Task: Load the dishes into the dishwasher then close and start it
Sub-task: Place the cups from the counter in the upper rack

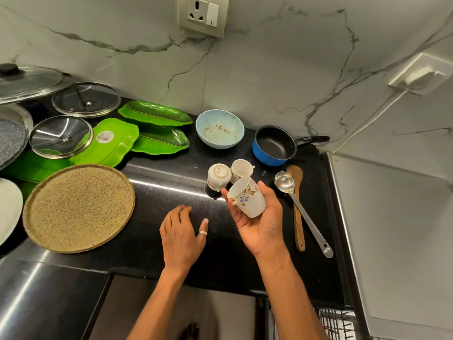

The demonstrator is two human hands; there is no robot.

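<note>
My right hand (262, 217) holds a white floral cup (247, 198) on its side in the palm, above the black counter (152, 222). Two more white cups (219, 175) (240, 168) lie on the counter just behind it. My left hand (181, 234) hovers palm down with spread fingers, holding nothing. A dirty light-blue bowl (219, 128) and a blue saucepan (274, 146) stand at the back. A steel ladle (301, 209) and a wooden spatula (297, 207) lie to the right. A corner of the dishwasher rack (338, 322) shows at the bottom right.
Green leaf-shaped plates (154, 114) and glass lids (85, 99) crowd the back left. A round speckled tan plate (78, 208) lies at the left. The marble wall (269, 69) carries a socket (203, 14). A white plate's edge (7, 209) shows far left.
</note>
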